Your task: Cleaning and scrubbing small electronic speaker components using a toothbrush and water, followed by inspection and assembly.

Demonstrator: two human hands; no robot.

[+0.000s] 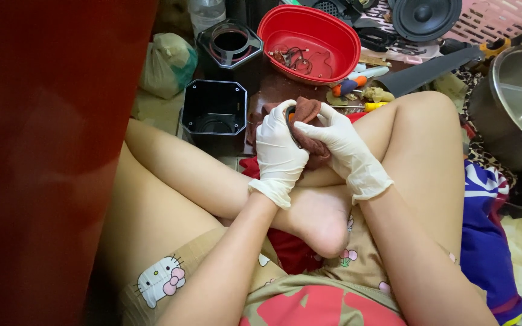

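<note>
Both my hands wear white gloves and meet above my crossed legs. My left hand (279, 154) is wrapped around a small dark object that is mostly hidden. My right hand (342, 148) presses a brown-red rag (306, 115) against that object from the right. The rag bunches between the two hands and hangs over them. What the dark object is cannot be made out.
Two black octagonal housings (214, 113) (231, 45) stand on the floor ahead. A red oval tub (309, 39) holds wires. Screwdrivers (353, 84) lie beside it. A speaker (425, 17) sits at the back, a metal pot (515, 108) at right, a red panel (43, 151) at left.
</note>
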